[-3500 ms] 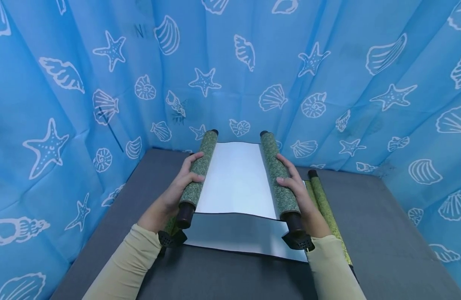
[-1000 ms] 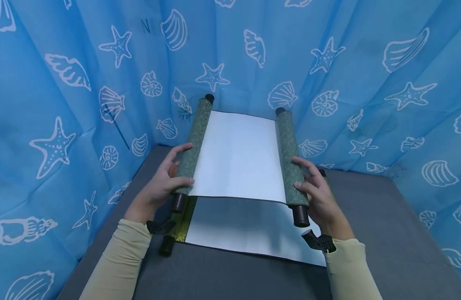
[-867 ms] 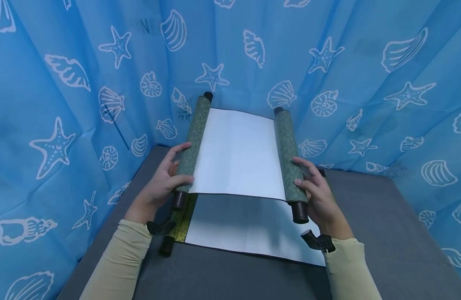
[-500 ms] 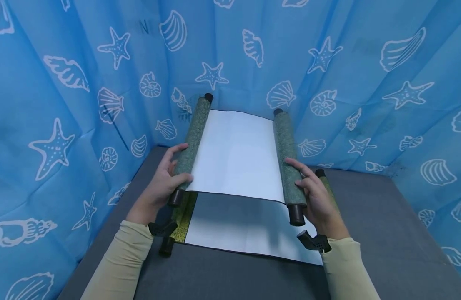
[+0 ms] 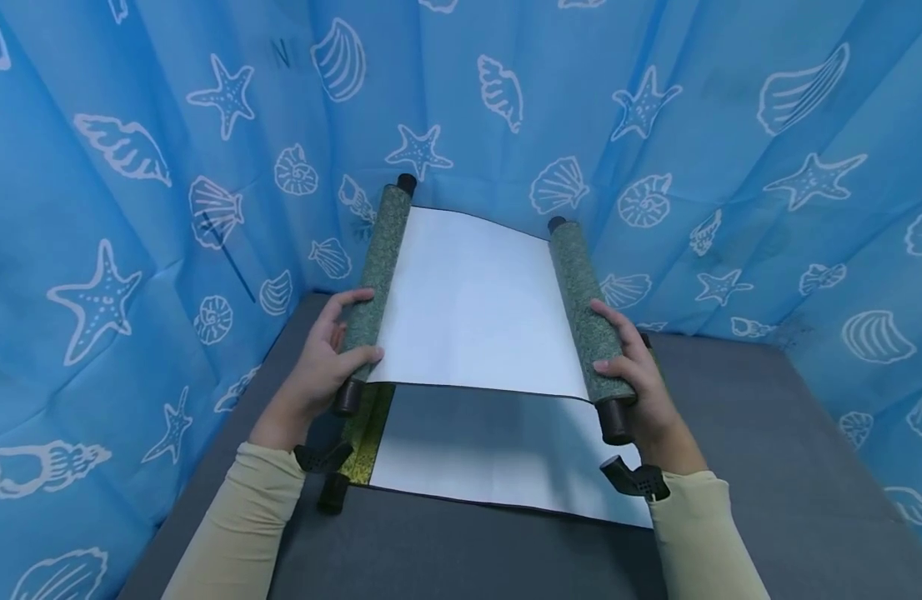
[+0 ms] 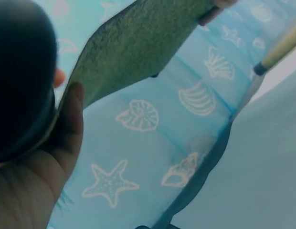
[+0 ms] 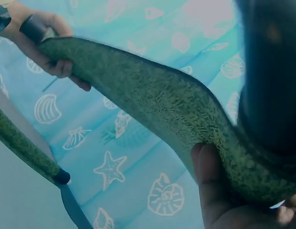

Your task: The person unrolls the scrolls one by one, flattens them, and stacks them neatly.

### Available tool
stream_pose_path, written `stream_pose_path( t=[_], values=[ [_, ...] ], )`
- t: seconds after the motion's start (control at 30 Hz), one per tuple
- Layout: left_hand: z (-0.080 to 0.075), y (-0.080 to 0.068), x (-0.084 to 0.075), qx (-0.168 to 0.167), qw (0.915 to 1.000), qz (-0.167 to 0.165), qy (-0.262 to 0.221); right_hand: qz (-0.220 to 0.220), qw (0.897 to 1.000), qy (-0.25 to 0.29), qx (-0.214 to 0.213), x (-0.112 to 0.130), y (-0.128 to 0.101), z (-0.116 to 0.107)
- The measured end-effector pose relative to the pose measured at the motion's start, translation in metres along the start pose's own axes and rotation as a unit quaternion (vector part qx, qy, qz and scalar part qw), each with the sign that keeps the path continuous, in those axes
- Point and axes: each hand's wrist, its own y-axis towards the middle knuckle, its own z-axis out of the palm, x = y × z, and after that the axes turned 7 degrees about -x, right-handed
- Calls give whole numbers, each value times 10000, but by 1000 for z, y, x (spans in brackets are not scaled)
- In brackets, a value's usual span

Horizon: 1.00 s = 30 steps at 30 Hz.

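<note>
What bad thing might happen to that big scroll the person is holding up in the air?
The white sheet hangs in the air between two green rolls; pulling them apart too hard might crease or tear it. The left hand and right hand each grip only near a roll's lower end, so the far ends could tip or slip. It might also drop onto the second scroll lying open on the table below.
</note>
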Motion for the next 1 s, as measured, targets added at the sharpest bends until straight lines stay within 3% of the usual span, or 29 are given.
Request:
stream_pose_path(
  t=[0.23, 0.3, 0.57, 0.67, 0.83, 1.0],
  values=[
    [-2, 3, -1, 67, 9987, -46, -513, 249, 9994, -230, -54, 10, 2, -5],
    [-3, 4, -2, 95, 9982, -63, -584, 89, 9993, -343, -92, 11, 2, -4],
    [-8, 6, -7, -133, 9997, 105, -195, -208, 9986, 490, -18, 9, 1, -10],
    [-9, 5, -8, -158, 9997, 66, -196, -302, 9982, 507, 112, 9, 2, -16],
    [-13, 2, -5, 36, 9996, 115, -253, -497, 9982, 258, 191, 5, 0, -22],
    [-17, 0, -2, 217, 9992, 242, -216, -497, 9967, 629, 114, 4, -2, -24]
  ],
)
